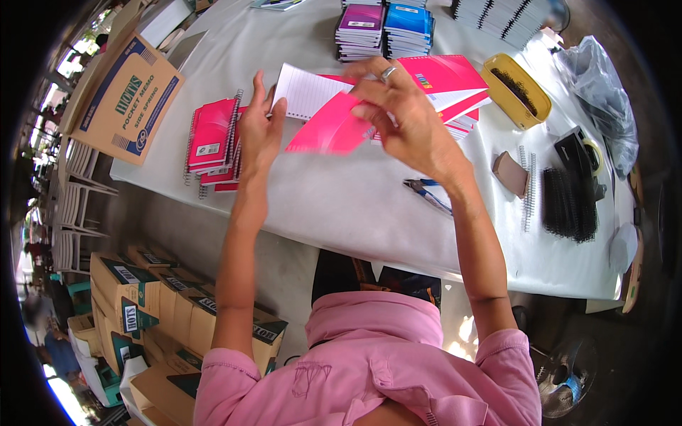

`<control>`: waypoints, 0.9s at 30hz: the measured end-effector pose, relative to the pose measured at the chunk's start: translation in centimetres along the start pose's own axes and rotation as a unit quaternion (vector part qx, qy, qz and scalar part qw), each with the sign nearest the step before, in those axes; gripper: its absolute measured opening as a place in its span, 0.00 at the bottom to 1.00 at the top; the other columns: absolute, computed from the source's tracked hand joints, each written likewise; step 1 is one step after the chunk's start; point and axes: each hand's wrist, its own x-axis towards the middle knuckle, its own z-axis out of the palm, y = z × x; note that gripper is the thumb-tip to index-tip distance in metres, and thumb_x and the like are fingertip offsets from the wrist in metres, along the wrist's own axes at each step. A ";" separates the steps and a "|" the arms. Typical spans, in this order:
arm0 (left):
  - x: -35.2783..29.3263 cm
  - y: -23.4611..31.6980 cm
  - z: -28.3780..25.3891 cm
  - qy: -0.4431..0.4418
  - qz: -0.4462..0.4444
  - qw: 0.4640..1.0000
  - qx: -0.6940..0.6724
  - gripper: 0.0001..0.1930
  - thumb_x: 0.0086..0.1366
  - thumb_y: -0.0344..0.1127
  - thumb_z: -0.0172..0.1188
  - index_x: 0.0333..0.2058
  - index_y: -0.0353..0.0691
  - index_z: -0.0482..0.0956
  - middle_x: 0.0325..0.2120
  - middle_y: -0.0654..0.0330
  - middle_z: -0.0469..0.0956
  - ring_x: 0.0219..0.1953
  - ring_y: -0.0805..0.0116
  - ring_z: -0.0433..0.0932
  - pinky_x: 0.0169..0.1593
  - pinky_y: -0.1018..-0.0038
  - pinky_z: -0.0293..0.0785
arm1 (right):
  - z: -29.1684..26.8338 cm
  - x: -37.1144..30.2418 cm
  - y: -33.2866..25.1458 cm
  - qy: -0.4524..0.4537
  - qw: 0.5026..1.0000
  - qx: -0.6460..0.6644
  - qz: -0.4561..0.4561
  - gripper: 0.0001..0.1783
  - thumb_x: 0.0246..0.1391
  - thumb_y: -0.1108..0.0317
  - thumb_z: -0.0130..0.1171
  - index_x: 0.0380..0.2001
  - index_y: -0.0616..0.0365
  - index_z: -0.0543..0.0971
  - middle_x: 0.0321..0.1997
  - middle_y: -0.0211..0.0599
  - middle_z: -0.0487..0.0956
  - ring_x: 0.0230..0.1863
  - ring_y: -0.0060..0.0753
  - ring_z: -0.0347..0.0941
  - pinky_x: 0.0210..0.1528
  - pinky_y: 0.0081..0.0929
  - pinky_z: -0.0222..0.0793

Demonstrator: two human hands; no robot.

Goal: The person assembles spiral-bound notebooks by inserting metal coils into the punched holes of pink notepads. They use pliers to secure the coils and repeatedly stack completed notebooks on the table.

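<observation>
My right hand (398,117), a ring on one finger, pinches a pink notebook cover (323,131) between thumb and fingers and holds it tilted above the table. Beside it a white lined sheet block (304,94) with punched holes along its lower edge stands at a slant. My left hand (261,128) is at the left edge of that block, thumb and fingers apart and pointing up. Under and behind my right hand lies a fanned stack of pink-covered unbound notebooks (451,74). Left of my left hand sit several pink spiral-bound notebooks (212,138).
Purple notebooks (360,28) and blue notebooks (408,28) are stacked at the back. Rightward are a yellow tray (543,106) of black coils, pliers (428,195), loose wire spirals (527,188), black coils (568,206) and a plastic bag (604,99). Cardboard boxes (128,99) stand left.
</observation>
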 end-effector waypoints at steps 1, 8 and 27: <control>-0.4 2.2 -0.5 -0.023 0.068 0.997 -0.021 0.37 0.69 0.30 0.57 0.71 0.38 0.48 0.50 0.50 0.82 0.36 0.79 0.79 0.42 0.80 0.74 | 0.0 0.1 -0.4 0.007 0.999 -0.024 -0.029 0.18 0.40 0.86 0.58 0.39 0.64 0.78 0.50 0.45 0.74 0.50 0.50 0.69 0.52 0.44 0.69; -3.6 10.3 -2.0 -0.196 0.013 0.965 -0.176 0.44 0.66 0.36 0.64 0.72 0.41 0.46 0.60 0.45 0.72 0.49 0.72 0.79 0.48 0.78 0.74 | -0.2 -1.9 -3.0 -0.007 0.996 0.044 0.072 0.07 0.50 0.82 0.62 0.34 0.66 0.80 0.47 0.43 0.80 0.48 0.47 0.75 0.48 0.36 0.73; -12.0 2.4 4.2 -0.279 -0.088 0.939 -0.179 0.29 0.60 0.22 0.66 0.61 0.32 0.71 0.58 0.50 0.75 0.62 0.65 0.71 0.64 0.72 0.66 | 1.1 -16.6 -3.0 0.129 0.907 0.243 0.318 0.35 0.43 0.78 0.72 0.56 0.57 0.70 0.50 0.34 0.80 0.53 0.36 0.74 0.63 0.34 0.64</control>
